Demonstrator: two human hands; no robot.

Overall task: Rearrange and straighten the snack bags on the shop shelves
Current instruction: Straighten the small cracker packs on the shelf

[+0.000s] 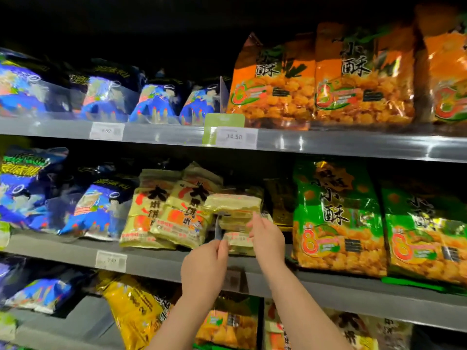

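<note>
On the middle shelf a pale yellow rice-cracker bag lies on its side, its clear end facing me. My left hand pinches the bag's lower left corner. My right hand grips its right edge. Two matching yellow bags lean upright just to the left, touching it. Large green snack bags stand to the right.
Blue snack bags fill the left of the middle and top shelves. Orange bags stand on the top shelf at right. Yellow and orange bags sit on the bottom shelf. Price labels line the shelf edges.
</note>
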